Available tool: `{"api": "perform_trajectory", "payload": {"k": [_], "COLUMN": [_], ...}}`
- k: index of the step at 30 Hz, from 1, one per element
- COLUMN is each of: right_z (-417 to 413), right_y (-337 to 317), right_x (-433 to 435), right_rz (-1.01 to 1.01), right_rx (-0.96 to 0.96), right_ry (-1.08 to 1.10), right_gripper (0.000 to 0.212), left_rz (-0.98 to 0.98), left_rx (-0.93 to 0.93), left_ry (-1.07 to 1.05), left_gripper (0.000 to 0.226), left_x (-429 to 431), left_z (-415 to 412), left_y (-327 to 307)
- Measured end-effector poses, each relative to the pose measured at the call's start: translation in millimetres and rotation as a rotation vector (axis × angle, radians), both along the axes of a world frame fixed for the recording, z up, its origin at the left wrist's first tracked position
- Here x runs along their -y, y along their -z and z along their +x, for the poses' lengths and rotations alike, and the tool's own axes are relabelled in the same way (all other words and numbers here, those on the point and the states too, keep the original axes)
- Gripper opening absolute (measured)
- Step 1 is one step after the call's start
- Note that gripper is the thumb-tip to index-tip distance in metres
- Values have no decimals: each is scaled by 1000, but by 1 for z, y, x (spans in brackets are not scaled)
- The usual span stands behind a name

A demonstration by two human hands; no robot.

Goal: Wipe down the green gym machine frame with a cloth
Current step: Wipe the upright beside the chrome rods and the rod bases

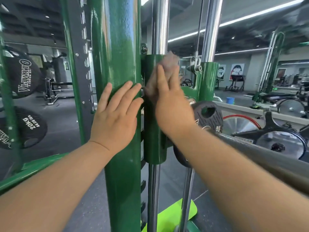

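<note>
The cloth (168,64), blurred, is pressed against the green sleeve (153,118) beside the post (117,47) by the flat, straight-fingered right hand (170,104), while the post is touched by the open-fingered left hand (115,118).

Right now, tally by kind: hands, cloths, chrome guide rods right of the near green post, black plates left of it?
Hands: 2, left hand and right hand
Cloth: 1
Chrome guide rods: 2
Black plates: 2
Total: 7
</note>
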State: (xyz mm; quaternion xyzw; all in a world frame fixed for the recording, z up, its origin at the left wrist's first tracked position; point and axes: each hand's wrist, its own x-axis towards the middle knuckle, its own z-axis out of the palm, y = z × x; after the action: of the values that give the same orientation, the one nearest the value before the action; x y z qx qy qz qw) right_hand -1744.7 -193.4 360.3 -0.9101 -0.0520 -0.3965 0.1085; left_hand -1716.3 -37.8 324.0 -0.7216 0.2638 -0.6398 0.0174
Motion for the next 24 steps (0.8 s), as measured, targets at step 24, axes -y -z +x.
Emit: {"api": "perform_trajectory", "payload": {"k": [24], "right_z": [26], "right_y": [172], "right_x": [-58], "right_rz": [731], "right_rx": [226], "right_ry": [-94], "right_gripper": [69], "left_rz": [132], "left_rx": [-72], "left_ry": [-140], "left_gripper": [43], "left_x": [-4], "left_z": [-5], "left_y": [62]}}
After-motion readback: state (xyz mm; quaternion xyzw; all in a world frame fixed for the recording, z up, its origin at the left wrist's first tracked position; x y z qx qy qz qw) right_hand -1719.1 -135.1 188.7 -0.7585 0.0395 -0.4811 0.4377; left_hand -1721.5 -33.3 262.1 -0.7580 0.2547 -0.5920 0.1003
